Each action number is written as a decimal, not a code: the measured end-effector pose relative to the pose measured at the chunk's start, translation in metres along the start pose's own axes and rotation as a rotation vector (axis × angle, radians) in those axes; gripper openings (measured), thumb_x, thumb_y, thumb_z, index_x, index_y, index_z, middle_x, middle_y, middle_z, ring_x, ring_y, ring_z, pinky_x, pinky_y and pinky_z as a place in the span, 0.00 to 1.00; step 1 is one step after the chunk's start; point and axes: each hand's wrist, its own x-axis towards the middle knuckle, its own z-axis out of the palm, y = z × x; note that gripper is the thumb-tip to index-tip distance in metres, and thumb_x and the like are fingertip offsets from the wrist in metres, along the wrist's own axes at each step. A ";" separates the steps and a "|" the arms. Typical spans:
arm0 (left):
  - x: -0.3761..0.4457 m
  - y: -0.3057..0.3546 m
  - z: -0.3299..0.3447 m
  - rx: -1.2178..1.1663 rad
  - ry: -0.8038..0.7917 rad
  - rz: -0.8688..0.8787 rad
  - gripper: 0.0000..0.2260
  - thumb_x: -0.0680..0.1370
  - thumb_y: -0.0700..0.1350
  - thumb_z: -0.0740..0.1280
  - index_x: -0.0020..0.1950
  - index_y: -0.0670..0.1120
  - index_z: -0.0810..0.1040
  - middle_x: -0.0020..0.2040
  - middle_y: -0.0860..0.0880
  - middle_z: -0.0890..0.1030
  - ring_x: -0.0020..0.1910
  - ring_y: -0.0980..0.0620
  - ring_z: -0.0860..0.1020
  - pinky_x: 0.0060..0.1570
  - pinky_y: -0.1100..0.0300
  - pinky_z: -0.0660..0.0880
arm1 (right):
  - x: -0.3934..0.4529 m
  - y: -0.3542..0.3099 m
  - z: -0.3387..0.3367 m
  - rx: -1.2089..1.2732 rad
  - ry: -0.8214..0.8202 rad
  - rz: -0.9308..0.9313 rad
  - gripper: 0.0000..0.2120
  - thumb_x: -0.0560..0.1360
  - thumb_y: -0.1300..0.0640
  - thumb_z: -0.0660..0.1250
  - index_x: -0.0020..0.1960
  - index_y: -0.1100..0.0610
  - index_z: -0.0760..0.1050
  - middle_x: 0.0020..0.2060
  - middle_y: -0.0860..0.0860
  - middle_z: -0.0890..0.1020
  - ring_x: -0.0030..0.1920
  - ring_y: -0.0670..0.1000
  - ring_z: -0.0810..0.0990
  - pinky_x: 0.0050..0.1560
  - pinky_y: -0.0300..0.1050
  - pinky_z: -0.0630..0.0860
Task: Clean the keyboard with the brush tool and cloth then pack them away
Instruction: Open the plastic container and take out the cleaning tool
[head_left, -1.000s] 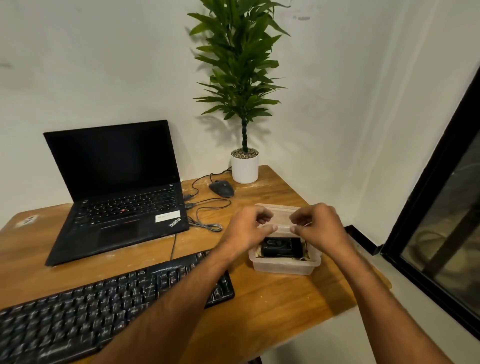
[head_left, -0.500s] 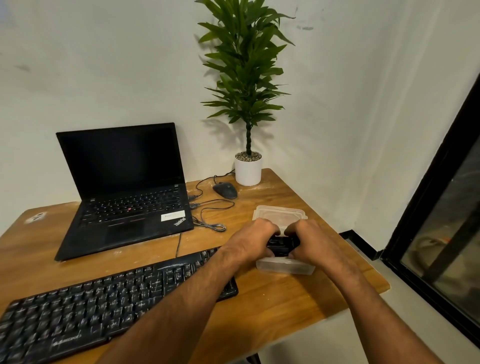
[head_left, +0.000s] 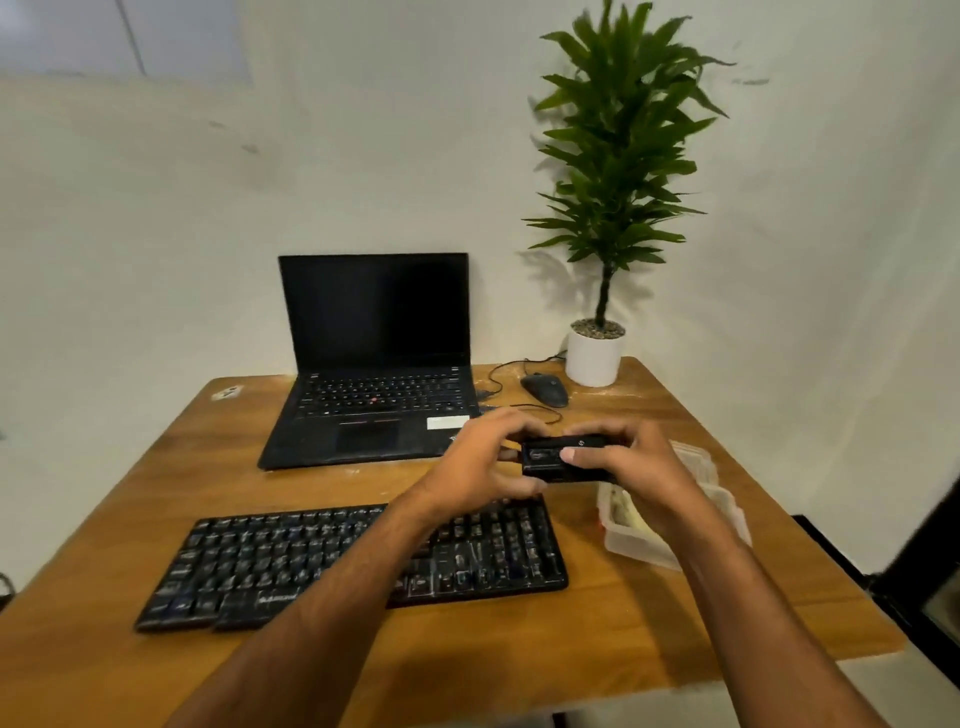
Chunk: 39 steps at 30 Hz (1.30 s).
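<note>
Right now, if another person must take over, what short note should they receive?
Both hands hold the black brush tool in the air above the table: right hand grips its right part, left hand its left end.
The keyboard lies in front; the open plastic box is at the right.
Done: tool out of the box.
Left: brushing, wiping, packing away. The cloth cannot be identified clearly.

Both forearms are bare from the bottom edge of the view up to the wrists, with no sleeve showing. The left hand (head_left: 480, 462) and the right hand (head_left: 631, 467) are bare too, with short, pale fingernails.
</note>
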 end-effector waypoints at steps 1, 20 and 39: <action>-0.009 -0.002 -0.009 -0.033 0.031 -0.011 0.25 0.72 0.41 0.81 0.67 0.48 0.80 0.64 0.54 0.79 0.65 0.55 0.79 0.65 0.51 0.79 | -0.001 -0.001 0.011 0.076 -0.034 0.026 0.13 0.66 0.66 0.79 0.49 0.57 0.86 0.47 0.54 0.87 0.52 0.56 0.86 0.57 0.55 0.82; -0.145 -0.057 -0.123 -0.023 0.169 -0.124 0.26 0.65 0.40 0.85 0.62 0.45 0.84 0.58 0.52 0.85 0.59 0.54 0.83 0.61 0.53 0.81 | -0.032 -0.008 0.206 0.261 -0.268 0.278 0.12 0.66 0.66 0.79 0.50 0.63 0.84 0.47 0.62 0.87 0.46 0.59 0.85 0.46 0.52 0.81; -0.241 -0.107 -0.180 0.153 0.142 -0.347 0.54 0.64 0.63 0.83 0.83 0.54 0.58 0.80 0.58 0.63 0.77 0.61 0.64 0.75 0.57 0.64 | -0.033 -0.023 0.268 0.481 -0.237 0.206 0.11 0.74 0.67 0.72 0.56 0.65 0.79 0.50 0.60 0.86 0.52 0.59 0.86 0.52 0.60 0.83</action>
